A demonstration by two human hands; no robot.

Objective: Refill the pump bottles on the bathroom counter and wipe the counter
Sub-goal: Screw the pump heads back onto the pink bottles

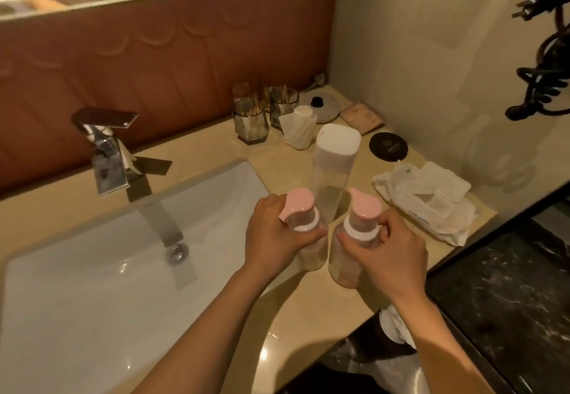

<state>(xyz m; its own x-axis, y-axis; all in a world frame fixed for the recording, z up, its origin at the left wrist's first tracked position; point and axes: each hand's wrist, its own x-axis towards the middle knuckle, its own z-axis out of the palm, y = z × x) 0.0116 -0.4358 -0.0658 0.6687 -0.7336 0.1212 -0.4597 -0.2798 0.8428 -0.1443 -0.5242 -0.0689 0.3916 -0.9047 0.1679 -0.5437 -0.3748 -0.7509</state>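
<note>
Standing side by side on the beige counter, at three o'clock of the white sink, two clear pink-headed bottles are each grasped. The left pump bottle is clasped round its neck by the left hand. The right pump bottle is held at its white collar by the curled fingers of the right hand. At twelve o'clock of them a tall white-capped bottle is seen upright. At two o'clock a wipes pack is laid; at ten o'clock the faucet is set.
</note>
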